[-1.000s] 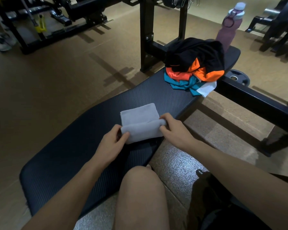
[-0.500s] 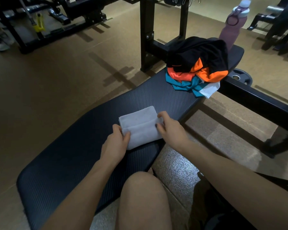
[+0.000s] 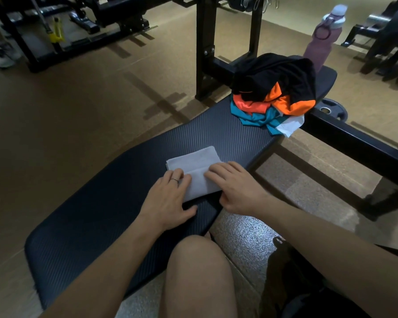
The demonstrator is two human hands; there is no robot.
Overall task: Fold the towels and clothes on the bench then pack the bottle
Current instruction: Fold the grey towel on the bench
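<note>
One grey towel (image 3: 194,167) is lying folded near the bench's (image 3: 106,198) right edge; judging by this, the clothes pile (image 3: 274,88) and bottle (image 3: 321,40) at the far end are waiting untouched. The left hand (image 3: 168,200) is pressing flat, fingers straight, on the towel's left side, gripping nothing. The right hand (image 3: 232,187) is flattening the right side likewise.

This is a gym. A padded black weight bench (image 3: 115,216) with a ribbed cover lies under the fingers (image 3: 218,171), and beyond the fingertips stand the black steel uprights (image 3: 205,47) of its rack. A round weight plate (image 3: 333,111) lies on the tan rubber floor (image 3: 67,106) far past the fingers to the right, and more dark machine frames (image 3: 115,12) fill the background.
</note>
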